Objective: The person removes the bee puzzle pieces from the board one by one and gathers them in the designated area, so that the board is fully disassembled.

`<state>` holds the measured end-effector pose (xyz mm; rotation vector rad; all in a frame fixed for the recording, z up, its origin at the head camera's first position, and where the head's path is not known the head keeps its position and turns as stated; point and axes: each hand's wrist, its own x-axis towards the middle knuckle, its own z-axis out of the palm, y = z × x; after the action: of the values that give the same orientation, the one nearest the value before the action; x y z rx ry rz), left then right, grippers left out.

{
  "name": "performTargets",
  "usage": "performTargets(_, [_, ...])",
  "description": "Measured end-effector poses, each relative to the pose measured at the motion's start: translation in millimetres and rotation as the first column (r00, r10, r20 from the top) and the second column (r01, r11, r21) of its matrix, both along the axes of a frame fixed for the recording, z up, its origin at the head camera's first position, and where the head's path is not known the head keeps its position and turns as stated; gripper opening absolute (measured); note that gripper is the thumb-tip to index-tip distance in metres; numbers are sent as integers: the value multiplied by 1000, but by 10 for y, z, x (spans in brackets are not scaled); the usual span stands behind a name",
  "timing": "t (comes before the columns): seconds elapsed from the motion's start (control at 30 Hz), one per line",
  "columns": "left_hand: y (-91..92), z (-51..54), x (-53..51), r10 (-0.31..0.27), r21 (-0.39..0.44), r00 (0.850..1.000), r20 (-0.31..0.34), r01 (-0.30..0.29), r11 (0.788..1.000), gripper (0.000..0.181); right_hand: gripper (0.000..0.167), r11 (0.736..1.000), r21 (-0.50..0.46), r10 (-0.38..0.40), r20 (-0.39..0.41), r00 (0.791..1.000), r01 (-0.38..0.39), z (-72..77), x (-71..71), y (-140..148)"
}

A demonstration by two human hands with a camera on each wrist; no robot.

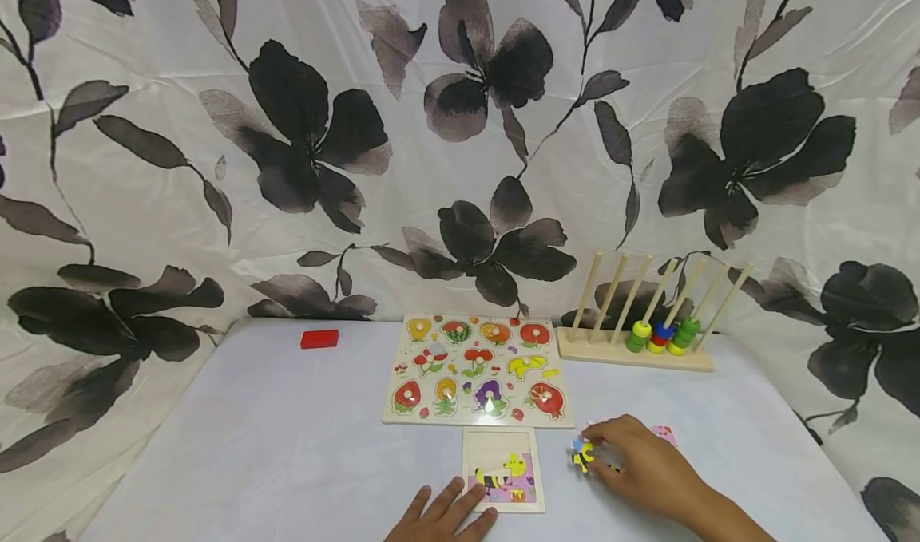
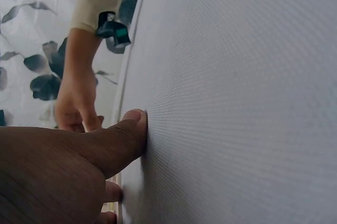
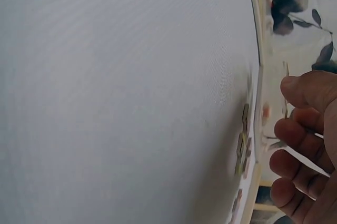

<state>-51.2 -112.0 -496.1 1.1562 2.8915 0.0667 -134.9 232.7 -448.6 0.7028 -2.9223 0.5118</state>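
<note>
My left hand (image 1: pixel 446 516) rests with spread fingers on the table and on the lower left corner of a small wooden puzzle tray (image 1: pixel 539 478). Inside the tray, joined jigsaw pieces (image 1: pixel 517 466) show part of a yellow and black bee and a honey pot on pink. To the tray's right, my right hand (image 1: pixel 640 462) pinches a thin jigsaw piece (image 1: pixel 583 452), yellow, black and blue, between thumb and fingertips. The right wrist view shows this piece (image 3: pixel 286 109) edge-on, held above the table. More loose pieces (image 3: pixel 240 150) lie under that hand, partly hidden.
A fruit peg puzzle board (image 1: pixel 477 370) lies just behind the tray. At the back right stands a wooden rack (image 1: pixel 632 356) with upright rods and coloured beads. A red block (image 1: pixel 319 339) sits at the back left. Floral cloth (image 1: pixel 460 167) hangs behind the table.
</note>
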Motion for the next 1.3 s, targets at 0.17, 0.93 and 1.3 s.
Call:
performTargets(0.17, [3,17,-4,-2,-7,1000,7,2,1000,80,33,1000,1,6,-13,1000,-6,-5,7,86])
performTargets(0.93, [17,27,-20,10,-22,999,46,-9,1000,82,36,993,45,-118,105,987,113,6,21,374])
performTargets(1.3, [13,19,-32,8,-35,999,42,-7,999,81,36,987,61,-157,152,976,149,7,42,501])
